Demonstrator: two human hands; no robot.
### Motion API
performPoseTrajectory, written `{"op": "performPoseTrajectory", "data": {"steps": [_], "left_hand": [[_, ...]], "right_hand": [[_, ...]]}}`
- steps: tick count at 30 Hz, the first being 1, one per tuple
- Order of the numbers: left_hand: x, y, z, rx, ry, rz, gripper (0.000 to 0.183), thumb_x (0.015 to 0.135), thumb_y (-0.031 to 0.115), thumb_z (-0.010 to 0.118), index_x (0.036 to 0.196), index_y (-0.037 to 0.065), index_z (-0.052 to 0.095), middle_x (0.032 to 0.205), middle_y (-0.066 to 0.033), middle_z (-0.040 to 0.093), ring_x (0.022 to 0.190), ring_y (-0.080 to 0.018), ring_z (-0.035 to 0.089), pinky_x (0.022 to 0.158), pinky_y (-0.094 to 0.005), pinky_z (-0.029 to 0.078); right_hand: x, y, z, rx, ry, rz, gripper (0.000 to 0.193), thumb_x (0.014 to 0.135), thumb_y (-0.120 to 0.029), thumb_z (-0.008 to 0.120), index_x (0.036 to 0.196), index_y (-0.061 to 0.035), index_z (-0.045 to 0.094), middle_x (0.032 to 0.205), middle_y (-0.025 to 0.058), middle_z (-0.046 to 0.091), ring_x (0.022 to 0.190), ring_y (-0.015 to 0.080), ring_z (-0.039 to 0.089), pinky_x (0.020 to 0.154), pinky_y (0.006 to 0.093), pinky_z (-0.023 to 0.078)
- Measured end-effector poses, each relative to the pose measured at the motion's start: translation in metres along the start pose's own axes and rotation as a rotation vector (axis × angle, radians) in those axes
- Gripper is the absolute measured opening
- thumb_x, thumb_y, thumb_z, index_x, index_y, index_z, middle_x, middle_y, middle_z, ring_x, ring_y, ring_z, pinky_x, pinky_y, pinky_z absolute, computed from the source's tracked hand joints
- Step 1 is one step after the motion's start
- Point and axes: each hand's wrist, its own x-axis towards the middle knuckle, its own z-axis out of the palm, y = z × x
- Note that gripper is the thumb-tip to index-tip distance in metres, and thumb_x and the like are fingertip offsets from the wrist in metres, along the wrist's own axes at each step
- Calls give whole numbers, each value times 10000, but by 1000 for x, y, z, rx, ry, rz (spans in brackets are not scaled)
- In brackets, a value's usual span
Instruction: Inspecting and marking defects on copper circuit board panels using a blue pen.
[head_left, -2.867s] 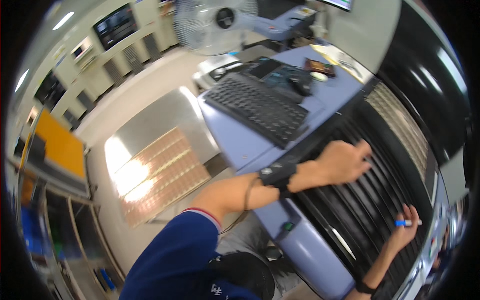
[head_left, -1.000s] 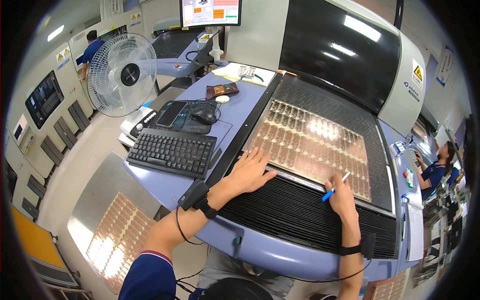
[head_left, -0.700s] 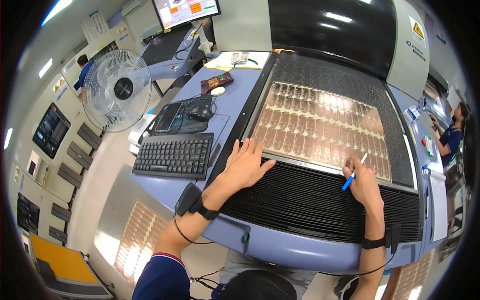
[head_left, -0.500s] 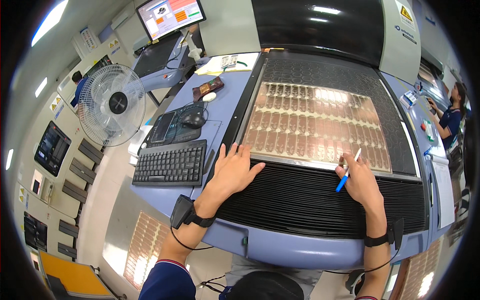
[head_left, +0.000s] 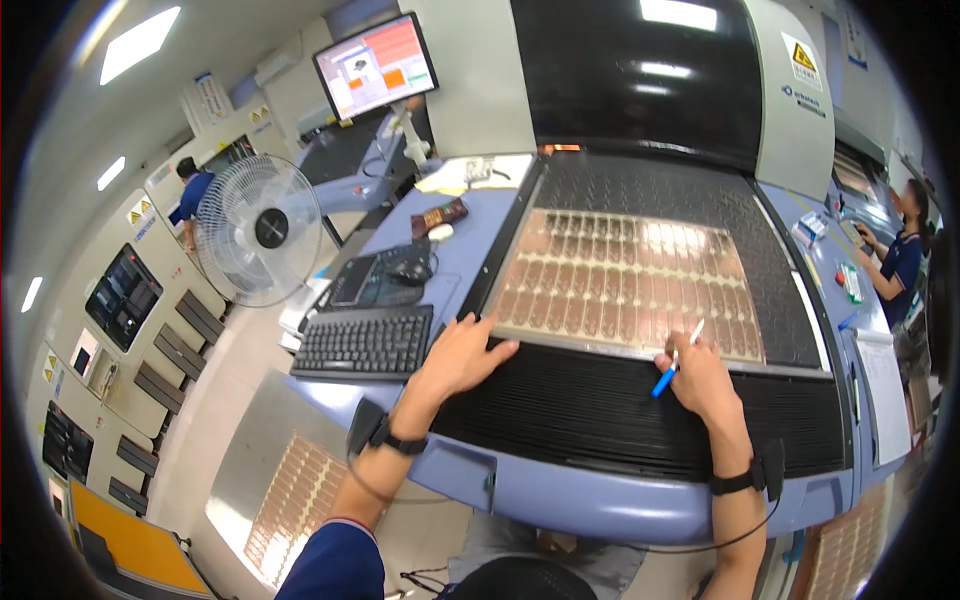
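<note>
A copper-coloured panel [head_left: 620, 285], patterned with rows of rounded oblong units, lies flat on the black textured bed [head_left: 690, 192] of a machine. My left hand [head_left: 462, 358] rests palm down at the panel's near left corner, with its thumb out to the side and nothing in its grasp. At the panel's near edge, toward the right, my right hand [head_left: 704, 378] grips a white marker pen with a blue end [head_left: 663, 382]. The pen slants across the fingers, white end pointing away from me. Those fingertips reach the panel's edge; whether they press on it is unclear.
Left of the bed are a black keyboard [head_left: 362, 343], a mouse [head_left: 410, 266] and a brown packet [head_left: 440, 216]. Ribbed black bellows [head_left: 600, 415] span the front. A fan [head_left: 262, 230] and a monitor [head_left: 375, 65] stand left. At right are paper sheets [head_left: 878, 385] and a co-worker [head_left: 903, 255].
The view has tilted upward, so the bench sits lower in the picture. My left hand has drawn slightly back toward the bed's left rail. The pen stays in my right hand.
</note>
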Motion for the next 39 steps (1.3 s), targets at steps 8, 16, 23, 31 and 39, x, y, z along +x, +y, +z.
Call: {"op": "performPoseTrajectory", "data": {"steps": [8,16,23,31,39], "left_hand": [[-120,-100,-25,189,586,-373,527,915,330,663,1259,-64,592,1183,-279,649,1118,-389,623,964,-431,467],[-128,-141,-18,-32,662,-474,422,894,333,654,1122,-21,677,860,-182,720,928,-375,649,885,-479,484],[-101,-109,-49,289,669,-455,427,905,399,628,1090,18,683,905,-196,718,880,-416,665,866,-491,491],[-105,-131,-34,111,590,-532,324,902,296,661,1065,19,701,928,-162,734,913,-361,657,826,-442,500],[-27,50,-7,-574,137,293,244,908,174,697,1087,8,714,1029,-141,740,969,-238,714,849,-324,532]], "right_hand": [[-5,10,-4,10,-45,35,342,952,-301,624,1050,25,598,879,275,667,1052,450,606,1047,589,381],[-2,6,2,-17,-47,2,366,945,-307,633,1080,32,600,954,319,660,1115,486,571,1073,599,356],[-2,8,2,14,-55,14,356,944,-310,637,1047,29,602,938,269,675,1082,449,585,1051,582,379],[-4,10,0,-31,-28,-14,336,946,-302,637,1067,10,606,915,259,677,1056,433,598,1036,570,391],[-4,-20,-14,205,79,-123,359,923,-202,665,1191,28,600,870,245,670,932,445,633,885,504,474]]}}
